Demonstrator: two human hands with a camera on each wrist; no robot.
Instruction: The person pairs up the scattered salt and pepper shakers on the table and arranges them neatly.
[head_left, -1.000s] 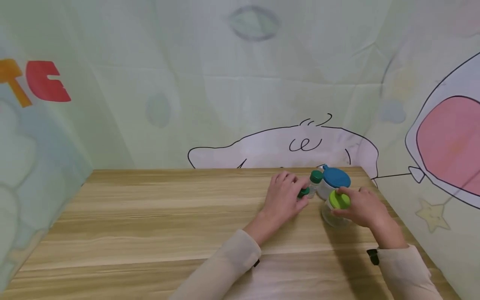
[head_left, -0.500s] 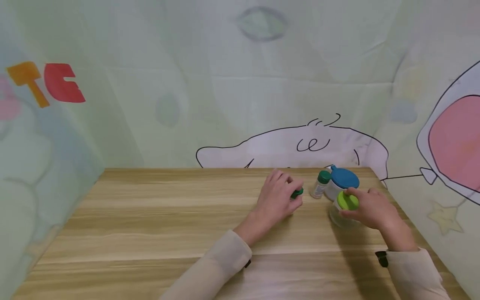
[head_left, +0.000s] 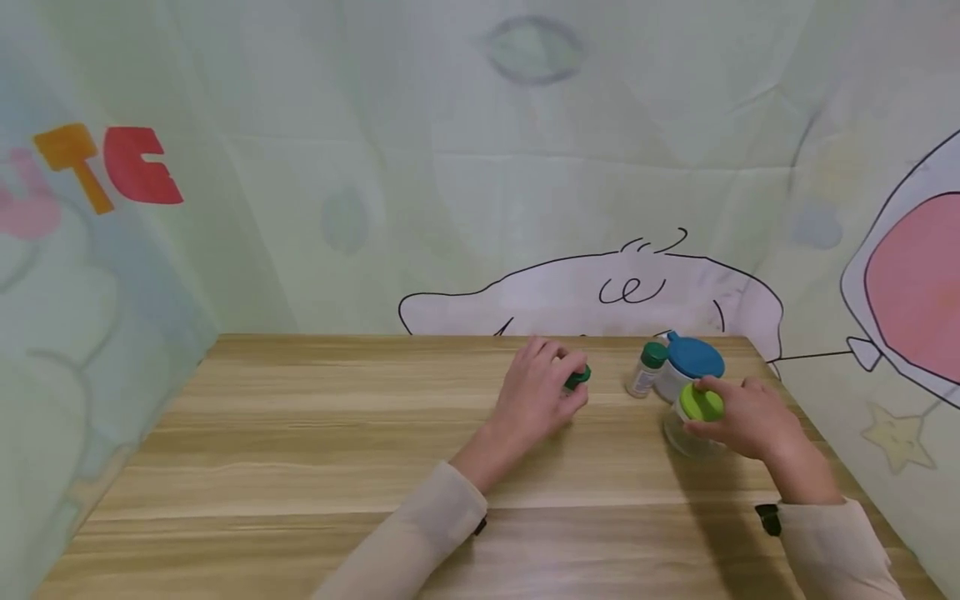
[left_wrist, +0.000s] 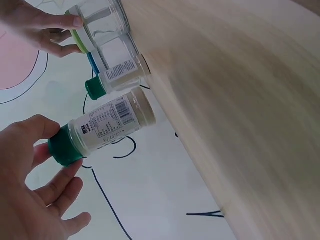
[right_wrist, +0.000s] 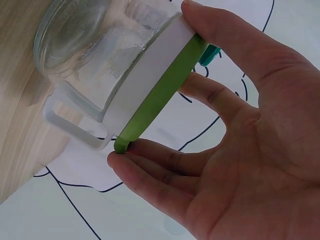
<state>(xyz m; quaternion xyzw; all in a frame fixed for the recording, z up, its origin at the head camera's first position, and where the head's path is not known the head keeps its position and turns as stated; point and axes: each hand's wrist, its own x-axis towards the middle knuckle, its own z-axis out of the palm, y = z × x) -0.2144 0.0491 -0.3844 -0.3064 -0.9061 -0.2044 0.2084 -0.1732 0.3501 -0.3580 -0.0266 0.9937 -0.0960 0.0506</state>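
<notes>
Left hand (head_left: 536, 392) has slid its small green-capped bottle (left_wrist: 102, 131) left, away from the cluster, since the earlier frame; right hand has barely moved. Left fingers pinch the cap only, bottle base on the bench (head_left: 315, 433).

Right hand (head_left: 750, 421) grasps the lime lid (head_left: 701, 403) of the clear glass jar (right_wrist: 95, 65), fingertips round the rim, jar standing near the bench's right edge.

Second green-capped bottle (head_left: 647, 368) and blue-lidded jar (head_left: 688, 367) sit just beyond.

Risks: cap-only pinch could let the bottle tip or the cap twist loose; jar could skid off the right edge or knock its neighbours.

Bottle label: barcode and fine print, unreadable. Backdrop letters (head_left: 112, 167): "TE"-like, partial.
</notes>
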